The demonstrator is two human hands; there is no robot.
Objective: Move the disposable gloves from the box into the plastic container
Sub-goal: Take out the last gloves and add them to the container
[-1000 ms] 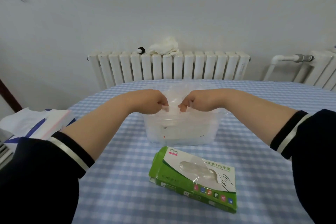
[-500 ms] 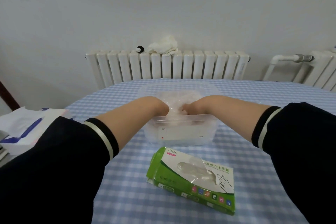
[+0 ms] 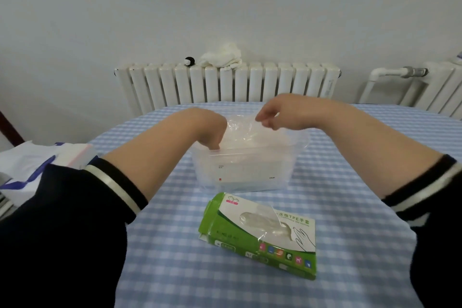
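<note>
**Clear gloves going into the tub**

Clear plastic is what both of your hands are working with. Your left hand is reaching down inside the plastic container, fingers curled and pressing on the disposable gloves bunched up in it; whether it is actually gripping them is hard to judge through the film. Your right hand is hovering just above the container's far rim, fingers loosely curled and grasping nothing. The gloves are sitting heaped in the container, a fold of them poking above the rim between your two hands. The green and white box is lying on the checked counter just in front of the container, one glove sticking out of its slot. A radiator is standing behind the counter with a white cloth lying on top.
</note>
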